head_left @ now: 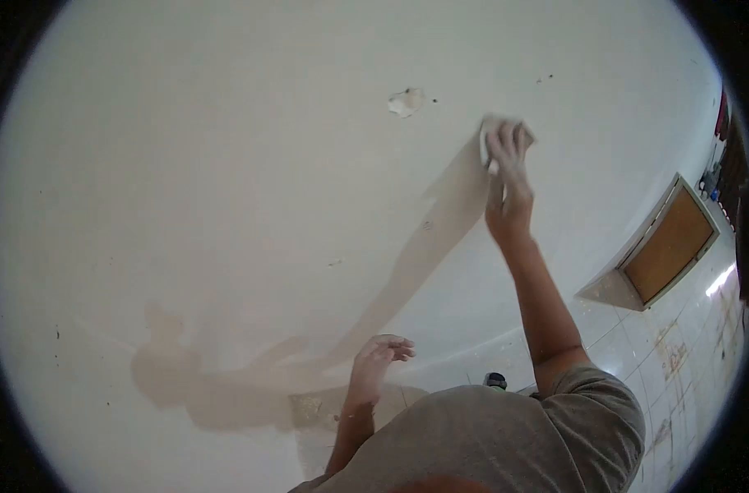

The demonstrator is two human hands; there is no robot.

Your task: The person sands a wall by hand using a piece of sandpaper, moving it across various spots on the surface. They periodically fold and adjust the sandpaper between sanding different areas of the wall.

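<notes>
High on the white wall (226,164), in the head view, I see my right hand (508,177) pressed flat over a pale sanding pad (496,130), fingers closed on it and holding it against the surface. Just to the left of that hand sits a chipped patch (406,102) in the plaster. Well below, my left hand (376,357) hangs loosely spread with curled fingers, holding nothing, close to the wall. To the right of the raised arm I make out a brown-panelled opening (669,246) above the tiled floor (679,361).
</notes>
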